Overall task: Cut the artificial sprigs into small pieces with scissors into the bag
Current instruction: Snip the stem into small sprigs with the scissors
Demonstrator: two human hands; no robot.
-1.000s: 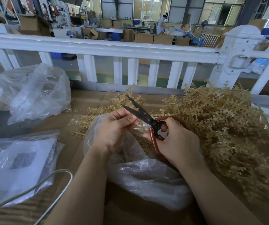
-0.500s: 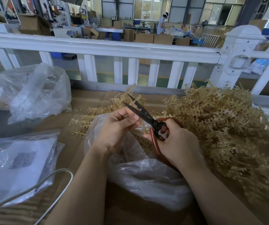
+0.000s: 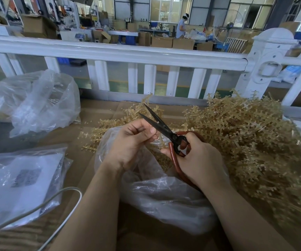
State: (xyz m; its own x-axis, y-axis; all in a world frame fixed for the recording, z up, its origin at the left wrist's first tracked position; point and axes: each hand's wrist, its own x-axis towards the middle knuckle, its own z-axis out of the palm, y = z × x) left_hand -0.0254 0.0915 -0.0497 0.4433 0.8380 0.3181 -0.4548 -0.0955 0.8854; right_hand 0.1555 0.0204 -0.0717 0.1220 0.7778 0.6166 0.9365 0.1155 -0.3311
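Observation:
My right hand (image 3: 198, 160) grips the red handles of black-bladed scissors (image 3: 161, 126), whose blades stand open and point up and left. My left hand (image 3: 129, 142) pinches a thin tan sprig piece (image 3: 161, 140) between thumb and fingers, right beside the lower blade. Both hands hover over a clear plastic bag (image 3: 160, 194) with cut tan bits inside. A big heap of tan artificial sprigs (image 3: 251, 142) lies to the right, and a smaller spread (image 3: 108, 127) lies behind the bag.
A crumpled clear bag (image 3: 39, 104) sits at the far left, and a flat bag with a printed sheet (image 3: 21, 182) lies near left. A white cable (image 3: 62, 196) crosses it. A white railing (image 3: 120, 53) runs along the cardboard-covered table's (image 3: 95, 113) far edge.
The scissor blades have opened a little wider and shifted slightly. My left hand's fingers have adjusted on the sprig piece. Both hands stay over the bag.

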